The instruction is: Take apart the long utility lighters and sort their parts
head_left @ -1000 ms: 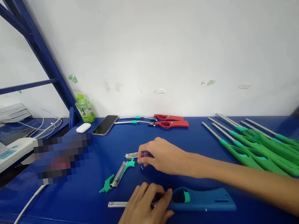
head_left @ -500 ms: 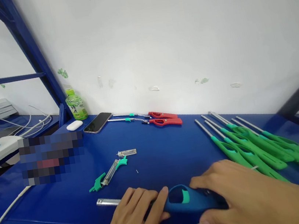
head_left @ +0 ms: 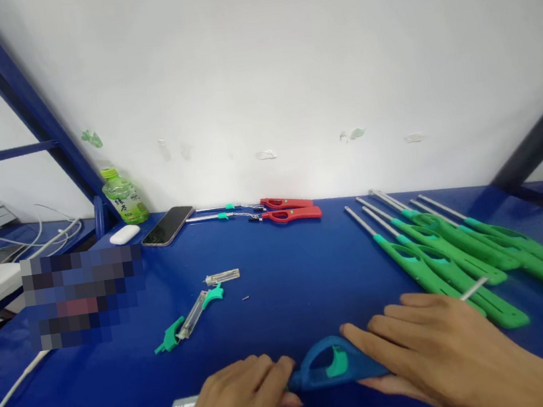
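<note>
A blue long-nosed lighter [head_left: 320, 375] with a teal trigger lies level at the front edge, its metal tube pointing left. My left hand [head_left: 243, 396] is wrapped round the tube near the body, its fingers closed. Over the handle end, my right hand [head_left: 418, 351] is closed on the body and hides much of it. A thin metal strip [head_left: 474, 289] sticks out beyond the right hand's fingers. Left of centre on the table lie clear fuel tanks [head_left: 193, 315] and teal plastic parts [head_left: 171, 335], with a tiny pin [head_left: 245, 298] near them.
Several green lighters [head_left: 441, 260] are spread on the right of the blue table [head_left: 300, 260]. Two red lighter bodies [head_left: 298, 214] with wired tubes lie by the wall. A phone [head_left: 168, 226], a white case [head_left: 125, 235] and a green bottle [head_left: 125, 197] stand back left.
The view has shifted slightly. My right hand has closed further over the blue lighter's handle, and more of the thin metal strip shows. My left hand stays on the tube.
</note>
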`<action>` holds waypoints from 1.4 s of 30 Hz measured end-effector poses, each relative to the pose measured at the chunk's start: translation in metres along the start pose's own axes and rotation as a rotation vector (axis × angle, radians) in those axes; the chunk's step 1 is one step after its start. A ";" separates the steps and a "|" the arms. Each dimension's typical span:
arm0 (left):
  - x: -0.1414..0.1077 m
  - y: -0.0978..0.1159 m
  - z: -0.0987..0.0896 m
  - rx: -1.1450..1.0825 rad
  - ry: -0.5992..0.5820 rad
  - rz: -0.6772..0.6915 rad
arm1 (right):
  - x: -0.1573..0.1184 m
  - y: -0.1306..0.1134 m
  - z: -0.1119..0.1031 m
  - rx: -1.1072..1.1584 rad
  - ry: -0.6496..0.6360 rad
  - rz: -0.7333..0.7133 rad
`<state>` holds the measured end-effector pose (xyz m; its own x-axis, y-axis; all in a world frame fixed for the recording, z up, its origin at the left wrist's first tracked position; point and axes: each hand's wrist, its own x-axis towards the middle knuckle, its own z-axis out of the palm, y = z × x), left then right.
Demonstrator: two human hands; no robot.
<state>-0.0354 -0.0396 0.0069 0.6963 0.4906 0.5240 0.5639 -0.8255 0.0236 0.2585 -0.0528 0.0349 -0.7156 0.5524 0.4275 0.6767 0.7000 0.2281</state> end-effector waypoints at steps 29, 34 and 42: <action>-0.005 -0.009 0.026 -0.281 0.055 -0.254 | 0.014 -0.040 0.027 0.167 -0.105 0.277; -0.003 -0.010 0.027 -0.308 0.019 -0.256 | 0.009 -0.043 0.050 0.317 0.018 0.410; -0.005 -0.007 0.026 -0.299 0.003 -0.261 | 0.010 -0.033 0.024 0.456 0.192 0.485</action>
<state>-0.0316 -0.0294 -0.0180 0.5449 0.6943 0.4702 0.5671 -0.7182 0.4033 0.2251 -0.0596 0.0101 -0.2793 0.7906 0.5449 0.7418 0.5380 -0.4004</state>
